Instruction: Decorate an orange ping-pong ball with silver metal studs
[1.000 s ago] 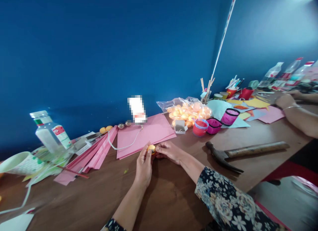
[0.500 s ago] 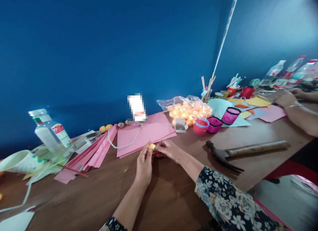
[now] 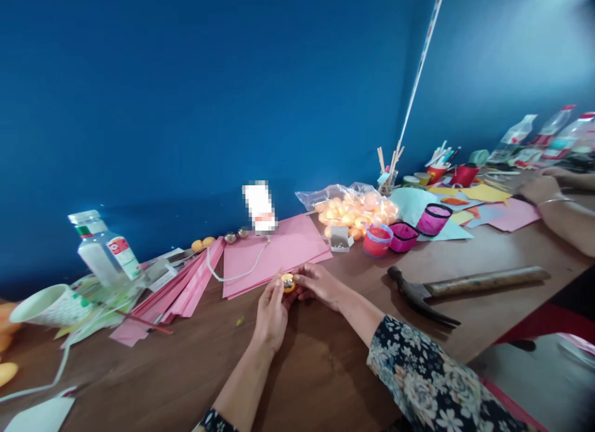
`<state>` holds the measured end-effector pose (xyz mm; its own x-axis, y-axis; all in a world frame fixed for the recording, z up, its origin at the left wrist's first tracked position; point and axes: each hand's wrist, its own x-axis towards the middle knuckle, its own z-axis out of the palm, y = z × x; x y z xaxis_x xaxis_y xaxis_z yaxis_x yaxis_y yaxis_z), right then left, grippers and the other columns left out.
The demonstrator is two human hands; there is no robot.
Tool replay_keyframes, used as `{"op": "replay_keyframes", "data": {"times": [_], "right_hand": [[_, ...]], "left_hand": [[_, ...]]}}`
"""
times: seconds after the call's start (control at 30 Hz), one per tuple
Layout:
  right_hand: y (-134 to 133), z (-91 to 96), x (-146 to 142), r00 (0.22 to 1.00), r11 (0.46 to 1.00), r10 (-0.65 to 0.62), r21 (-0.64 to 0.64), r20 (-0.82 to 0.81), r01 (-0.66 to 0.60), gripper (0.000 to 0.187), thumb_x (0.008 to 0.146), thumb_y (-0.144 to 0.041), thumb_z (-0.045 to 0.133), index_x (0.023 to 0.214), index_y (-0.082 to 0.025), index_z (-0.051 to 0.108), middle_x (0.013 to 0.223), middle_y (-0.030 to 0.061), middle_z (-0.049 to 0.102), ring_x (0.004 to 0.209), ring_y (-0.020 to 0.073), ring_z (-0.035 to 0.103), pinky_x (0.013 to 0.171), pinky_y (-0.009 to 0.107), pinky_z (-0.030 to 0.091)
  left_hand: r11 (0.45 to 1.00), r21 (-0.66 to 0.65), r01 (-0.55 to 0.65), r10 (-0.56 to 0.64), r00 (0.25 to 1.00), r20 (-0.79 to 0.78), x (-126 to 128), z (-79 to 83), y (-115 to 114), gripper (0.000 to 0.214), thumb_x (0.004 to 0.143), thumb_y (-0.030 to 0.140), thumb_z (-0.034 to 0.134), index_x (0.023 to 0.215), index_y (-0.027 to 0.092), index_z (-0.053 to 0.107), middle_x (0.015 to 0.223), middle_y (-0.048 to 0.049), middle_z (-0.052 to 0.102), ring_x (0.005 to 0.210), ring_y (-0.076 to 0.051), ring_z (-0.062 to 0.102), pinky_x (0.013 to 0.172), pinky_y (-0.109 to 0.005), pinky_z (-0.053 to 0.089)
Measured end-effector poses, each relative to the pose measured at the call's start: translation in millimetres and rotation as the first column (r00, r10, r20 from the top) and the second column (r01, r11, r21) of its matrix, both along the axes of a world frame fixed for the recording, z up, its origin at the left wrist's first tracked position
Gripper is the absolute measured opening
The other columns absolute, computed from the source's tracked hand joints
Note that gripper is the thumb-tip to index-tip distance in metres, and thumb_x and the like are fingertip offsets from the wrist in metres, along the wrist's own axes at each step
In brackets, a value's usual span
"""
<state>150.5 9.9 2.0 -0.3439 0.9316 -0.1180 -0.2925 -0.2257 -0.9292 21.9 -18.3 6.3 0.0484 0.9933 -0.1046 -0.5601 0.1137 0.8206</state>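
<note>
My left hand [image 3: 270, 313] and my right hand [image 3: 318, 284] meet over the brown table [image 3: 302, 370], both pinching a small orange half-shell [image 3: 287, 282] with something shiny inside it. Fingers of both hands are curled around it. The shell sits just in front of a stack of pink paper sheets [image 3: 279, 252]. A white cable [image 3: 235, 272] runs across the pink paper from a small white box by the wall.
A hammer [image 3: 460, 288] lies to the right. A bag of orange shells [image 3: 353, 209], a red cup [image 3: 377, 240] and magenta cups [image 3: 432, 219] stand behind. A bottle [image 3: 105, 249] and a tipped paper cup [image 3: 46, 306] are at left. Another person's arms [image 3: 558, 202] rest at far right.
The view shifted slightly; both hands stay together on the orange shell, turning it a little so its shiny inside shows.
</note>
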Motion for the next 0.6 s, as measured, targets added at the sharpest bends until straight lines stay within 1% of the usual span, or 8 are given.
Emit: {"op": "replay_keyframes", "data": {"times": [0.13,0.23,0.4,0.47,0.6], "right_hand": [[-0.3,-1.0,-0.7,1.000,1.000,-0.015,0.017,0.009,0.014,0.031,0.068,-0.038,0.064,0.087,-0.015,0.055,0.071,-0.0011,0.057,0.056,0.0058,0.054,0.052,0.018,0.046],[-0.6,-0.2,-1.3,1.000,1.000,-0.027,0.006,0.012,0.027,0.032,0.068,-0.039,0.063,0.088,-0.016,0.056,0.072,-0.0008,0.058,0.057,0.0063,0.055,0.053,0.019,0.046],[-1.3,2.6,-2.3,0.999,0.999,-0.048,-0.016,0.020,0.048,0.034,0.068,-0.043,0.061,0.087,-0.016,0.056,0.070,-0.0006,0.059,0.054,0.0060,0.054,0.053,0.019,0.045],[-1.8,1.9,-3.0,0.998,0.999,-0.051,0.003,0.026,0.051,0.034,0.068,-0.044,0.061,0.085,-0.015,0.056,0.069,-0.0009,0.059,0.053,0.0062,0.054,0.052,0.019,0.045],[-2.6,-2.1,-5.0,0.994,0.991,-0.097,0.095,0.052,0.092,0.035,0.067,-0.045,0.062,0.082,-0.014,0.055,0.070,-0.0011,0.057,0.052,0.0060,0.052,0.049,0.019,0.045]], "left_hand": [[0.999,0.025,0.043,-0.042,0.998,-0.043,-0.2,2.9,-2.1,0.051,0.072,0.023,0.058,0.121,0.020,0.045,0.104,-0.0067,0.061,0.090,-0.016,0.058,0.085,-0.034,0.043],[0.997,0.048,0.056,-0.054,0.998,-0.042,-0.5,0.9,-2.1,0.054,0.073,0.020,0.057,0.124,0.023,0.041,0.109,-0.0059,0.059,0.094,-0.017,0.057,0.087,-0.033,0.042],[0.998,0.047,0.036,-0.035,0.999,-0.007,-1.5,-4.9,-0.5,0.046,0.075,0.026,0.053,0.121,0.020,0.046,0.112,-0.0085,0.058,0.095,-0.020,0.057,0.086,-0.035,0.044],[0.998,0.048,0.031,-0.030,0.999,-0.021,-1.6,-5.9,-0.1,0.047,0.075,0.028,0.054,0.120,0.021,0.047,0.111,-0.0084,0.058,0.096,-0.020,0.057,0.085,-0.035,0.044],[1.000,0.010,0.028,-0.028,0.999,-0.040,-2.1,-6.3,1.5,0.048,0.073,0.027,0.057,0.119,0.022,0.048,0.106,-0.0069,0.061,0.093,-0.018,0.058,0.084,-0.035,0.045]]}}
